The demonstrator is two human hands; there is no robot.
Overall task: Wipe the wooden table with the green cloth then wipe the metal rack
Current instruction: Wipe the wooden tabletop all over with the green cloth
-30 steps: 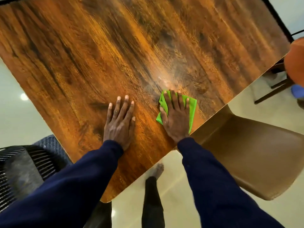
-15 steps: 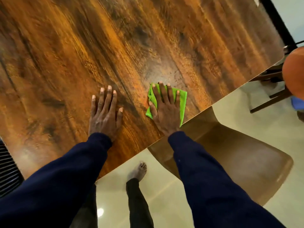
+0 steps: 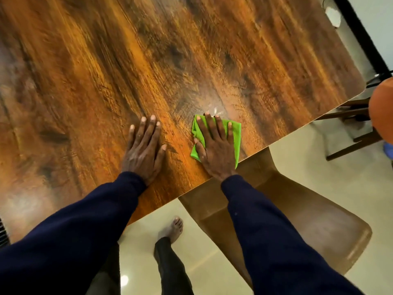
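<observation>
The wooden table [image 3: 161,60] fills the upper part of the head view, its near edge running diagonally from lower left to upper right. A folded green cloth [image 3: 235,133] lies flat on it close to that edge. My right hand [image 3: 214,147] presses down on the cloth with fingers spread, covering most of it. My left hand [image 3: 144,147] rests flat on the bare wood beside it, fingers together, holding nothing. No metal rack can be made out.
A brown plastic chair [image 3: 297,216] is tucked under the table's near edge below my right arm. An orange rounded object [image 3: 381,111] and dark wooden chair legs [image 3: 350,145] sit at the right. My bare foot [image 3: 173,228] stands on the pale tiled floor.
The view has shifted right along the table; the dark slatted object at lower left has almost left the frame. Both hands stay flat, the right one still on the cloth near the edge.
</observation>
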